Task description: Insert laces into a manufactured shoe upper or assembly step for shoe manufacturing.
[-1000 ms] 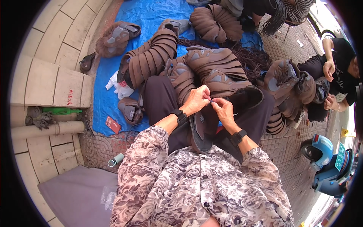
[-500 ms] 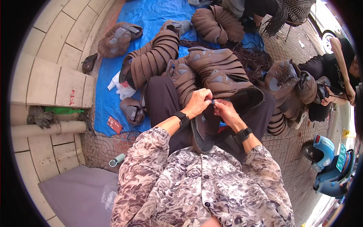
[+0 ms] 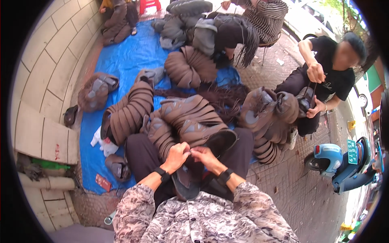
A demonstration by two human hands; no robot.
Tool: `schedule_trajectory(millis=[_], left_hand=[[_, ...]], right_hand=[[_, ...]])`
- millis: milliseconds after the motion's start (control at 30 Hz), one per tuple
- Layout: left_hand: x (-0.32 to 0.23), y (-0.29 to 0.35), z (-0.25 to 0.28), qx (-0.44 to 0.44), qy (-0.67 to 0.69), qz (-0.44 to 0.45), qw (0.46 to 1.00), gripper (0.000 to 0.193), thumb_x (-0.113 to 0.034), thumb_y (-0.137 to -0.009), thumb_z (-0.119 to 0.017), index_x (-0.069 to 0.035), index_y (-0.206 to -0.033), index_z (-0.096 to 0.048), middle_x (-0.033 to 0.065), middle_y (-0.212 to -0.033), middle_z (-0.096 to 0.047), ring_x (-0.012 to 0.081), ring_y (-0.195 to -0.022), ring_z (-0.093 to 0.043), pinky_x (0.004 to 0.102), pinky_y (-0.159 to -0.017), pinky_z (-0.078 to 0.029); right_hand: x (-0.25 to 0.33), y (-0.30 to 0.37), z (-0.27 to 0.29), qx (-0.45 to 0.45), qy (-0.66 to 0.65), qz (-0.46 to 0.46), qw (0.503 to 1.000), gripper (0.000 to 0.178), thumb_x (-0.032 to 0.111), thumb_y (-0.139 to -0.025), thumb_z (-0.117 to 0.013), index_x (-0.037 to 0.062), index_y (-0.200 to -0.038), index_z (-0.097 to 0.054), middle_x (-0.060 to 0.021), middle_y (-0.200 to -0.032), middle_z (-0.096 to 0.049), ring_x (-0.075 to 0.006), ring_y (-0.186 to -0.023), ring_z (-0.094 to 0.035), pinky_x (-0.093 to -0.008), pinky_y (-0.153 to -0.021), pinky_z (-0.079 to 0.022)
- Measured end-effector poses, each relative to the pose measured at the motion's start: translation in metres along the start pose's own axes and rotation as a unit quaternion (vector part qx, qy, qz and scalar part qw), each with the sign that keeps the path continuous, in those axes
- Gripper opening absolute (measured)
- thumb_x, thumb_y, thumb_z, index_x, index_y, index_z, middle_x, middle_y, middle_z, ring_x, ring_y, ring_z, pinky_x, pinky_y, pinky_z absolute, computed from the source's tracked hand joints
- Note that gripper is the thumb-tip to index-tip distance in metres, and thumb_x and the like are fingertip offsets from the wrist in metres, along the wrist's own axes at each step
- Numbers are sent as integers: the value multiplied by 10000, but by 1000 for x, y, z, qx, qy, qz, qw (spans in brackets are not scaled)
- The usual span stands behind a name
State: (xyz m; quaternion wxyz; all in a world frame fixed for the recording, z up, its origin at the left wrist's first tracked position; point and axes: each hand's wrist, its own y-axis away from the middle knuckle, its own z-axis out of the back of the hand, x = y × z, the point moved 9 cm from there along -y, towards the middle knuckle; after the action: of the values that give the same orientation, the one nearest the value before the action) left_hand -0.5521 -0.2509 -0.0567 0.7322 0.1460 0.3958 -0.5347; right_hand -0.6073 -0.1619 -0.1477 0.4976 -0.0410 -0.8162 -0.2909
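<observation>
In front of my lap my left hand [image 3: 177, 156] and my right hand [image 3: 205, 157] meet, fingertips pinched close together. Whatever small thing lies between them is too small to make out. Below them a dark brown shoe [image 3: 185, 184] rests between my thighs, its opening toward me. Just beyond my hands lie nested rows of brown shoes [image 3: 188, 111], reaching over my knees. Another curved row of nested brown shoes [image 3: 130, 109] is to the left. A heap of dark brown laces [image 3: 221, 101] spreads behind them.
A blue tarp [image 3: 125, 60] covers the ground, with a single shoe [image 3: 117, 168], a white bag [image 3: 103, 141] and a red card-like item [image 3: 103, 183] at left. On the right a co-worker [image 3: 340, 69] pulls a lace on a shoe. A blue scooter [image 3: 344, 166] stands beyond.
My view has tilted up and shifted right, bringing the co-worker and more of the tarp into sight. Both hands stay pinched together above the shoe.
</observation>
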Motion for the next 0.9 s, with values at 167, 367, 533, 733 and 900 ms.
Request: schedule_trajectory(millis=[167,367,533,733,900], left_hand=[[3,8,1,-6,14,25,1000,137,-22,-665,-621,-14,-764,-526,110,-647,-561,223,-591,-573,326,-544,-460],[-2,8,2,8,16,33,999,143,2,-649,-600,-18,-755,-506,119,-645,-545,243,-605,-566,342,-554,-455],[-12,-5,2,19,-24,-31,999,135,5,-611,-553,-35,-704,-463,131,-609,-493,316,-609,-501,403,-567,-401],[-6,3,-10,52,-25,-51,997,132,-2,-581,-545,-25,-663,-445,144,-604,-491,327,-617,-510,402,-559,-397],[-3,11,-14,65,-28,-55,996,136,6,-574,-541,-30,-656,-439,149,-608,-498,346,-621,-516,414,-559,-400]], right_hand=[[1,6,-8,51,9,27,998,222,167,-845,-586,18,-1010,-599,-1,-880,-596,-71,-731,-526,-222,-681,-448],[9,2,5,-30,145,67,987,200,104,-816,-584,-24,-967,-612,-16,-795,-597,-70,-694,-509,-226,-640,-442],[46,3,25,-180,246,136,943,172,105,-723,-578,-49,-778,-631,-101,-587,-594,-103,-586,-554,-300,-543,-448],[52,-2,31,-233,333,177,896,189,127,-737,-582,-57,-759,-619,-132,-600,-598,-145,-549,-561,-312,-528,-428],[55,4,23,-236,333,166,898,187,118,-723,-575,-55,-776,-621,-181,-659,-609,-241,-620,-603,-334,-581,-447]])
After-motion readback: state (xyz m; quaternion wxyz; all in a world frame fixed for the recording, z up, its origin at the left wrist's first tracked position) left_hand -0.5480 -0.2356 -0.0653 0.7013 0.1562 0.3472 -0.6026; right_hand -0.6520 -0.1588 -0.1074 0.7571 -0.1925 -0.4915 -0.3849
